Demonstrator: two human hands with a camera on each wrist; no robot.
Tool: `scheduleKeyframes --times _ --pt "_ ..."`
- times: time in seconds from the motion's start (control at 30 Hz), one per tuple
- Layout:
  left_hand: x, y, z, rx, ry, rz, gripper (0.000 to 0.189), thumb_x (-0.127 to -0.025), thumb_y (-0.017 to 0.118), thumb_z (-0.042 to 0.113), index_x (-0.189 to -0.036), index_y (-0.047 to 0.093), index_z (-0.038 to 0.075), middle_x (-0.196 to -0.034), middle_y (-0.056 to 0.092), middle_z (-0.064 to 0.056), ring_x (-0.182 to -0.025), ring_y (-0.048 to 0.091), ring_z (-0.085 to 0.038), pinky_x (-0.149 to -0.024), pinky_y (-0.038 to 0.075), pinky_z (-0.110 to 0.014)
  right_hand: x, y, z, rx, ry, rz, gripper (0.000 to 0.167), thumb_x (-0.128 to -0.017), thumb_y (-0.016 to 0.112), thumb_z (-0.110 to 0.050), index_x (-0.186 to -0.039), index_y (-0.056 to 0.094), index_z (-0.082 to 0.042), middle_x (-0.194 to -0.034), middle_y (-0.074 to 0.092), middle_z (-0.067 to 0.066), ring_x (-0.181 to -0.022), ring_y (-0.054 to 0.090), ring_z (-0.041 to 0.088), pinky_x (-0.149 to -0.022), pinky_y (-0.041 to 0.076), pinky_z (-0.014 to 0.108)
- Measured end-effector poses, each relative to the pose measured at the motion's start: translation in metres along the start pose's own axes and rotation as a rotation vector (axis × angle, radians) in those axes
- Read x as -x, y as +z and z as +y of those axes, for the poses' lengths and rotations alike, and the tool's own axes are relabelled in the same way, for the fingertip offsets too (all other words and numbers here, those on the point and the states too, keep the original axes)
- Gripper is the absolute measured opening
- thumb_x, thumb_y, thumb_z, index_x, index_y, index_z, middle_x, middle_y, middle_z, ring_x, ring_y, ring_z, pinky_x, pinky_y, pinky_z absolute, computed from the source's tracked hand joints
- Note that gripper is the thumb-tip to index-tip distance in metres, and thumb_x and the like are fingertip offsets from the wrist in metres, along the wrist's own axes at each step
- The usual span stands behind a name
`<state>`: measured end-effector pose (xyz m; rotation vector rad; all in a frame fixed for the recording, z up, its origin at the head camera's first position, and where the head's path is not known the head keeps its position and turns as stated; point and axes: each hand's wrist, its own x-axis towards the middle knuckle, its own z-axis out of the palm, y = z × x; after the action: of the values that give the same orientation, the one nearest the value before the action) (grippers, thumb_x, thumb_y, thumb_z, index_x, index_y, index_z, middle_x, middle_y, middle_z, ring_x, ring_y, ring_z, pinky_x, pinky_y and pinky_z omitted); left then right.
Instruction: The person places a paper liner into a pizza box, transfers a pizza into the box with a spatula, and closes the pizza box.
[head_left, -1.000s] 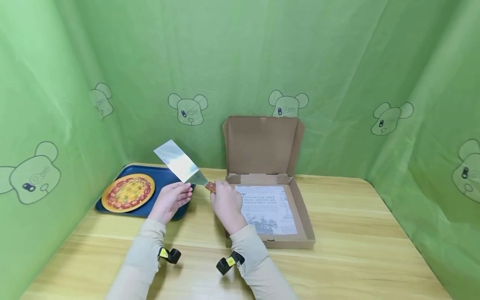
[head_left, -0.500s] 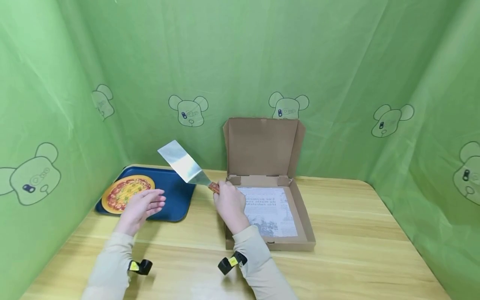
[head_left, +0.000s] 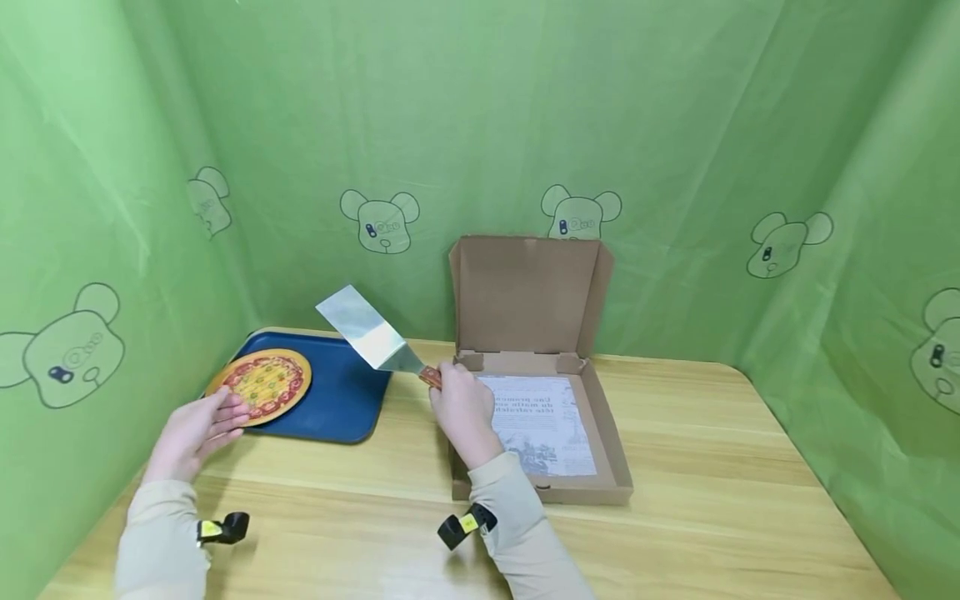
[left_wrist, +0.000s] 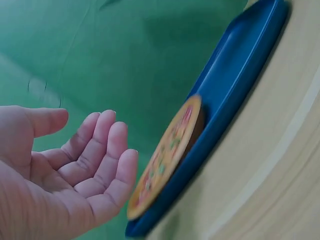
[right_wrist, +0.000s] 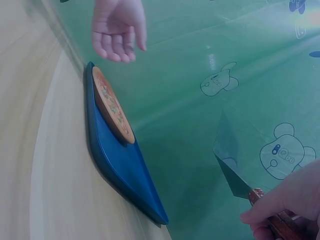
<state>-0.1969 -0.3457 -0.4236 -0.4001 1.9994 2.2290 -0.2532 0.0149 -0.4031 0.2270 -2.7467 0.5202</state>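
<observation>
My right hand (head_left: 465, 410) grips the wooden handle (head_left: 431, 377) of a metal spatula. Its flat shiny blade (head_left: 363, 327) points up and left, held above the table between tray and box. My left hand (head_left: 197, 429) is at the near left corner of the blue tray (head_left: 341, 400), empty, with fingers loosely bent. In the head view its fingertips overlap the edge of the pizza (head_left: 266, 383); the left wrist view shows the palm (left_wrist: 65, 185) beside and above the pizza (left_wrist: 165, 157). The pizza is round, topped in red and yellow, and lies in the tray's left part.
An open cardboard pizza box (head_left: 617, 454) stands right of the right hand, its lid (head_left: 525, 292) raised at the back. A printed paper sheet (head_left: 543, 425) lines it. Green curtains (head_left: 480, 108) surround the wooden table (head_left: 697, 467) at the back and sides.
My left hand has left the spatula's blade and moved left across the tray to the pizza's near left edge. My right hand and the spatula have shifted only slightly right.
</observation>
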Motion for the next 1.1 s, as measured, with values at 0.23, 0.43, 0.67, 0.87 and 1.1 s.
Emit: scheduleKeyframes --times 0.23,0.43,0.67,0.87,1.1 --pt "-0.001 -0.031 -0.014 0.059 -0.087 0.044 0.033 -0.104 0.037 0.042 -0.1 0.055 0.014 -0.08 0.07 0.011 -0.08 0.068 -0.003 -0.08 0.058 -0.021 -0.001 -0.002 0.001 0.006 -0.006 -0.006 0.012 -0.083 0.072 -0.017 -0.093 0.066 -0.016 -0.078 0.067 0.003 -0.064 0.064 0.024 -0.047 0.045 0.035" --pt "-0.005 -0.042 -0.025 0.118 -0.126 0.049 0.035 -0.105 0.034 0.039 -0.09 0.059 0.018 -0.08 0.07 0.01 -0.08 0.068 -0.005 -0.08 0.059 -0.022 -0.001 -0.006 0.001 0.018 -0.037 -0.011 0.012 -0.082 0.073 -0.016 -0.091 0.066 -0.015 -0.076 0.066 0.002 -0.061 0.062 0.022 -0.045 0.042 0.033" --pt "-0.011 -0.046 -0.029 0.143 -0.147 0.084 0.039 -0.106 0.032 0.035 -0.084 0.058 0.015 -0.076 0.067 0.005 -0.075 0.068 -0.007 -0.077 0.06 -0.023 -0.003 -0.012 0.007 0.106 -0.085 -0.025 0.013 -0.081 0.074 -0.018 -0.091 0.067 -0.013 -0.078 0.067 0.003 -0.065 0.066 0.024 -0.046 0.046 0.036" --pt "-0.018 -0.046 -0.03 0.081 -0.165 0.129 0.038 -0.106 0.029 0.03 -0.091 0.053 0.005 -0.073 0.064 0.002 -0.069 0.069 -0.009 -0.076 0.061 -0.024 -0.008 -0.022 0.013 0.19 -0.154 -0.044 0.013 -0.08 0.074 -0.018 -0.088 0.066 -0.012 -0.079 0.068 0.003 -0.064 0.066 0.025 -0.045 0.048 0.037" --pt "-0.024 -0.041 -0.028 -0.061 -0.168 0.17 0.034 -0.106 0.026 0.024 -0.099 0.044 -0.004 -0.07 0.061 0.0 -0.063 0.069 -0.009 -0.07 0.061 -0.024 -0.018 -0.035 0.015 0.269 -0.236 -0.14 0.008 -0.084 0.071 -0.018 -0.086 0.067 -0.013 -0.082 0.07 0.004 -0.069 0.067 0.023 -0.048 0.051 0.038"
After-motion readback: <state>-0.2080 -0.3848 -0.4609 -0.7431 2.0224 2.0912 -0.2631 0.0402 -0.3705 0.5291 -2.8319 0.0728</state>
